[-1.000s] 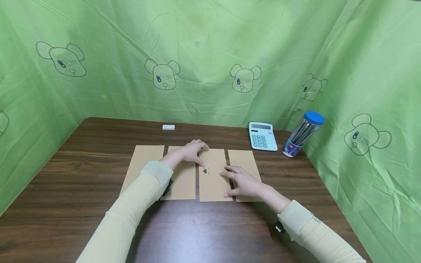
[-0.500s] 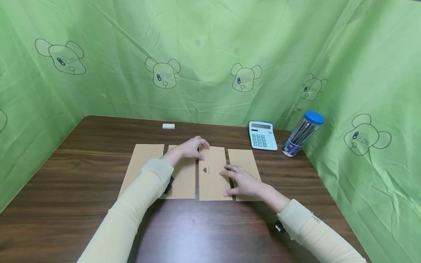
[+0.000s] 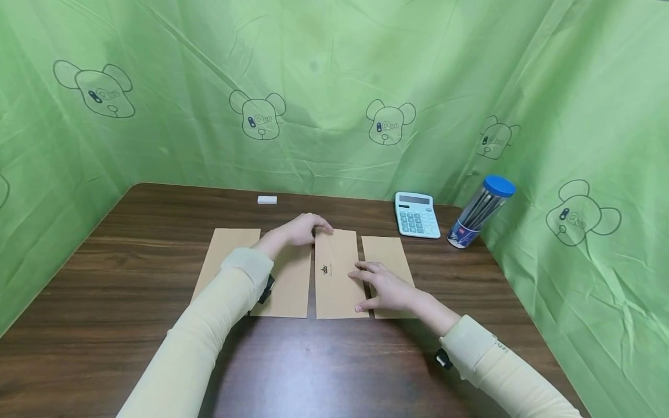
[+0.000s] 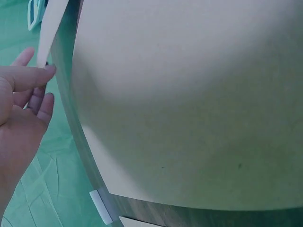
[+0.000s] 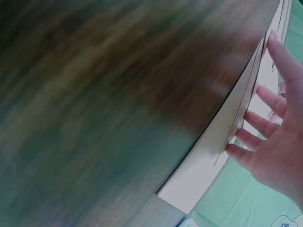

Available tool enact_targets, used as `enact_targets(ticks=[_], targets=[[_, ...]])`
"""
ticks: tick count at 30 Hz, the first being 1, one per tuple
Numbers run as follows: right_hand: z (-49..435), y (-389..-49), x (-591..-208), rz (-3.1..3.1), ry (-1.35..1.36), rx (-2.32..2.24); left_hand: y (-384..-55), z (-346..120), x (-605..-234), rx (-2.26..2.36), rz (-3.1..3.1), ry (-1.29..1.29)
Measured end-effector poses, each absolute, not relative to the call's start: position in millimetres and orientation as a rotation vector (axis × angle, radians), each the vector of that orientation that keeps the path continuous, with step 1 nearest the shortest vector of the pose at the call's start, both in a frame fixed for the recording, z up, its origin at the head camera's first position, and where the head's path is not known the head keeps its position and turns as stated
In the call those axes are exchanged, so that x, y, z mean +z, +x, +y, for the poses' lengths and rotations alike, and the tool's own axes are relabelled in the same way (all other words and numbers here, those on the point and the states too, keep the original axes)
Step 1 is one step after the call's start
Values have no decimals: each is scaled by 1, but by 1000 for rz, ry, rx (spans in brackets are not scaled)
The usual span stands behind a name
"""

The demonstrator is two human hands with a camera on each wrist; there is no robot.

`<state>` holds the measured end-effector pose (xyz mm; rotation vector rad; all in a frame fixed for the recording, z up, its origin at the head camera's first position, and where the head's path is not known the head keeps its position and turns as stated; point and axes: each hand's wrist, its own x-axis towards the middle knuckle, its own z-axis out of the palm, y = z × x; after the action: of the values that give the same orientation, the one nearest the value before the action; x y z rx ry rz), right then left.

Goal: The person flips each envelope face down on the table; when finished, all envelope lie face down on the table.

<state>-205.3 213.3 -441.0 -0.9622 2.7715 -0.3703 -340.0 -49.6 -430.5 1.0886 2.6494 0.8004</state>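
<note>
Several flat brown kraft-paper rectangles lie in a row on the dark wooden table (image 3: 308, 371). The third from the left (image 3: 334, 290) bears a small crown print. My left hand (image 3: 302, 230) pinches its far left corner between thumb and fingers; in the left wrist view that raised edge (image 4: 51, 28) stands up at the fingertips. Beneath my left forearm lies the second rectangle (image 3: 290, 287), partly covered. My right hand (image 3: 388, 288) has its fingers spread, fingertips on the right side of the crown-printed piece, palm over the fourth rectangle (image 3: 387, 255).
At the back right are a light blue calculator (image 3: 416, 215) and a clear, blue-lidded tub of pens or pencils (image 3: 482, 212). A small white block (image 3: 267, 200) lies near the far edge. The leftmost rectangle (image 3: 230, 247) is partly under the left sleeve. Green curtain (image 3: 324, 104) surrounds the table.
My left hand has moved slightly back and up, and the crown-printed piece's far left corner has risen with it. The second rectangle has turned slightly. My right hand has stayed in place.
</note>
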Motion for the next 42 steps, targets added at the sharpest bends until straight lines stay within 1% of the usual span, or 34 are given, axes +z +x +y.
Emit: enact_targets(ticks=[3, 8, 17, 24, 30, 36, 42], targets=[[212, -205, -440, 2762, -953, -374, -341, -51, -432, 794, 2687, 1131], [210, -204, -434, 2746, -939, -461, -342, -53, -432, 831, 2705, 1129], [200, -200, -420, 2756, -977, -607, -340, -56, -422, 857, 2713, 1213], [192, -201, -406, 2629, -1019, -889, -342, -56, -412, 892, 2716, 1175], [185, -199, -394, 2511, -947, -1043, -342, -57, -402, 947, 2711, 1204], [180, -196, -379, 2523, -945, -1065, -343, -56, -393, 1013, 2687, 1232], [180, -195, -366, 2548, -934, -1049, -341, -54, -382, 1085, 2635, 1202]])
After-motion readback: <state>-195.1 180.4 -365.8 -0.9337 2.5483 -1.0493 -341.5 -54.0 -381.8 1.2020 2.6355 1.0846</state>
